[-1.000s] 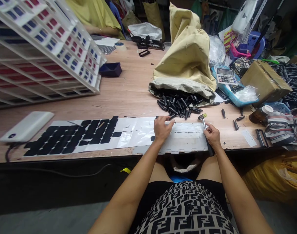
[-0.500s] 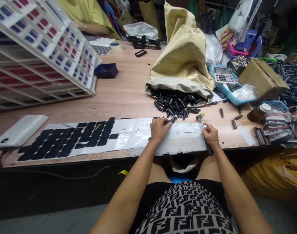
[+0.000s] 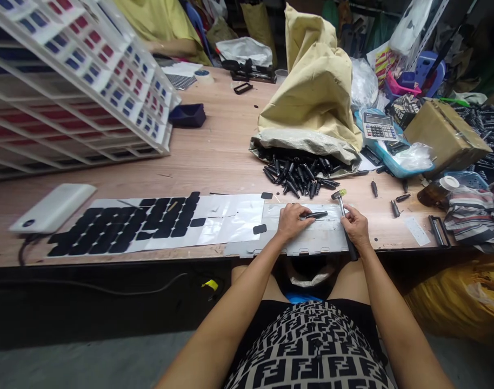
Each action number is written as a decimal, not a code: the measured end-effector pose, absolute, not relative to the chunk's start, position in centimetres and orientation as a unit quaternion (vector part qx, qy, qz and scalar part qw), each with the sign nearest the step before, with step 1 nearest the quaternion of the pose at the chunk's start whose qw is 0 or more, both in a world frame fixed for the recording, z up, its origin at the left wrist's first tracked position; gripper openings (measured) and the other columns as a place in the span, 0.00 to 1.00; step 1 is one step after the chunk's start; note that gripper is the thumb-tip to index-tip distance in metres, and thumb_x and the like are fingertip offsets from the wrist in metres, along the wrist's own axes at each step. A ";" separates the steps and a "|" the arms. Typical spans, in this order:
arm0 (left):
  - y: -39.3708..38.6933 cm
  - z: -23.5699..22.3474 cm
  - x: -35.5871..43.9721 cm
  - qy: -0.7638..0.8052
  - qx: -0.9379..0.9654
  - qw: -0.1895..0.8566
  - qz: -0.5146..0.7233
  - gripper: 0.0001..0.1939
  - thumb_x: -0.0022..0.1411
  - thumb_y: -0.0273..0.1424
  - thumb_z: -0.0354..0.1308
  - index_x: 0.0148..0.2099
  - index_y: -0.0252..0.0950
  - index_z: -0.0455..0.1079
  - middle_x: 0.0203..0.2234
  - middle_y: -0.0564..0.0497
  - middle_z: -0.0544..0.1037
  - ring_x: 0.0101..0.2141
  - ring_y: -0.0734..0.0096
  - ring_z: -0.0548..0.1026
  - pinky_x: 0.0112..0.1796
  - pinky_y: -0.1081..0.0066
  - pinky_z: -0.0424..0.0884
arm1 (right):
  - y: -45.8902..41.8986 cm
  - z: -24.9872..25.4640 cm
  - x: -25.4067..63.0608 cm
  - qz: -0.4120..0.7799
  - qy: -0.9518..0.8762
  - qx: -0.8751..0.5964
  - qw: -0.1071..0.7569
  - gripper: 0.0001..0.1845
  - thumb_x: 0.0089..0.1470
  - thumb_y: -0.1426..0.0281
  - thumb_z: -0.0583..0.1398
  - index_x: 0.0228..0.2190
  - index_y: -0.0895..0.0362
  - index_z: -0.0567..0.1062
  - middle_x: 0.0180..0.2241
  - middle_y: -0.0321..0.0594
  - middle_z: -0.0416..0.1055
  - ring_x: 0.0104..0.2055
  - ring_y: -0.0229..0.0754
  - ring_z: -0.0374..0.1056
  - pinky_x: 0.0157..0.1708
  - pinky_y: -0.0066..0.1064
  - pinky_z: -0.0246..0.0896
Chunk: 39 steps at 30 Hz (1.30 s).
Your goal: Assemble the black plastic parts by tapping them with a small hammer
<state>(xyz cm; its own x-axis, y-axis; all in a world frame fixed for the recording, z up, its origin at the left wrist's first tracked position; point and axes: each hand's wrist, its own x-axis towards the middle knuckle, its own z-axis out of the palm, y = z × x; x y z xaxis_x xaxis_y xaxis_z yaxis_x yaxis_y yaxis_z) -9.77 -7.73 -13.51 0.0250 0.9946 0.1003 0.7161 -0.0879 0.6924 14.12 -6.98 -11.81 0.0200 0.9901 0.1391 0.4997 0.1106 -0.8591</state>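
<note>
The near edge of the desk (image 3: 214, 162) runs beneath the forearms, with the board (image 3: 312, 240) along it. Over the board, the left hand (image 3: 291, 220) pinches a black part (image 3: 319, 214), its free end pointing toward the right hand (image 3: 356, 224), which is wrapped round the handle of a hammer (image 3: 341, 205), head outward. A gap separates the two hands. Left of them, the white sheet (image 3: 231, 227) stretches along the desk; behind it, wood surface runs between the crate (image 3: 160, 127) and the sack (image 3: 307, 102).

The left fingers cover one end of the part. The crate is cut off at the left; its contents show only as blue and red patches. How far the heap (image 3: 298, 175) reaches into the sack is hidden. That heap blocks the way just behind the board; the jar (image 3: 437, 190), box (image 3: 445, 135) and cloth (image 3: 476, 213) crowd the right.
</note>
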 end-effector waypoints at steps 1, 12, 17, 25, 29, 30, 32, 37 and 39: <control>-7.6 -13.5 -9.8 0.637 0.668 0.244 0.298 0.08 0.57 0.36 0.69 0.41 0.44 0.79 0.37 0.51 0.79 0.45 0.58 0.71 0.48 0.59 0.63 | -7.0 -11.8 14.1 0.312 -0.627 -0.590 0.401 0.28 0.48 0.63 0.60 0.50 0.61 0.80 0.24 0.30 0.61 0.23 0.33 0.55 0.28 0.27 0.57; -7.1 -12.9 -9.5 0.663 0.625 0.277 0.305 0.10 0.53 0.35 0.71 0.39 0.44 0.78 0.35 0.54 0.79 0.45 0.58 0.72 0.48 0.58 0.63 | -10.7 -9.7 12.1 0.364 -0.672 -0.528 0.371 0.27 0.49 0.64 0.61 0.51 0.57 0.80 0.26 0.32 0.64 0.23 0.32 0.55 0.24 0.26 0.56; -7.2 -12.8 -9.3 0.663 0.624 0.268 0.315 0.08 0.52 0.34 0.71 0.36 0.43 0.77 0.36 0.54 0.79 0.44 0.59 0.72 0.48 0.59 0.64 | -11.5 -9.4 11.0 0.341 -0.706 -0.506 0.360 0.26 0.51 0.65 0.60 0.52 0.56 0.80 0.26 0.33 0.66 0.23 0.33 0.57 0.26 0.26 0.58; -7.3 -12.6 -9.2 0.665 0.615 0.269 0.329 0.08 0.52 0.33 0.71 0.36 0.43 0.77 0.34 0.54 0.79 0.43 0.60 0.72 0.49 0.59 0.63 | -12.0 -9.8 10.5 0.264 -0.758 -0.500 0.324 0.26 0.50 0.68 0.59 0.51 0.55 0.81 0.27 0.36 0.71 0.25 0.36 0.61 0.30 0.28 0.62; -7.3 -12.7 -9.2 0.662 0.619 0.265 0.328 0.06 0.53 0.33 0.70 0.35 0.43 0.77 0.35 0.54 0.79 0.44 0.60 0.72 0.49 0.59 0.63 | -11.7 -9.8 11.1 0.264 -0.744 -0.509 0.343 0.26 0.52 0.67 0.59 0.52 0.56 0.80 0.27 0.35 0.70 0.24 0.35 0.60 0.29 0.28 0.62; -7.3 -12.7 -9.2 0.662 0.620 0.264 0.327 0.06 0.53 0.33 0.70 0.34 0.43 0.77 0.35 0.54 0.79 0.44 0.60 0.72 0.49 0.59 0.63 | -11.6 -9.8 11.3 0.266 -0.738 -0.512 0.349 0.26 0.52 0.67 0.59 0.52 0.56 0.80 0.27 0.35 0.70 0.24 0.35 0.60 0.29 0.28 0.63; -7.3 -12.7 -9.2 0.663 0.621 0.263 0.324 0.06 0.53 0.34 0.70 0.34 0.43 0.77 0.35 0.53 0.79 0.44 0.60 0.71 0.48 0.59 0.63 | -11.6 -10.0 11.6 0.272 -0.732 -0.516 0.352 0.26 0.52 0.67 0.60 0.53 0.56 0.79 0.28 0.35 0.70 0.25 0.35 0.60 0.29 0.28 0.62; -7.3 -12.6 -9.2 0.663 0.624 0.261 0.321 0.06 0.54 0.34 0.70 0.35 0.43 0.77 0.35 0.53 0.79 0.44 0.58 0.72 0.48 0.59 0.63 | -11.3 -10.8 12.0 0.301 -0.725 -0.516 0.342 0.25 0.51 0.67 0.61 0.51 0.56 0.80 0.27 0.34 0.69 0.24 0.33 0.58 0.27 0.27 0.60; -7.3 -12.7 -9.2 0.661 0.628 0.256 0.322 0.06 0.54 0.34 0.70 0.35 0.43 0.77 0.35 0.52 0.79 0.44 0.58 0.72 0.48 0.58 0.63 | -10.8 -10.9 12.4 0.309 -0.704 -0.529 0.359 0.25 0.50 0.66 0.61 0.51 0.56 0.80 0.27 0.33 0.67 0.24 0.33 0.57 0.26 0.26 0.59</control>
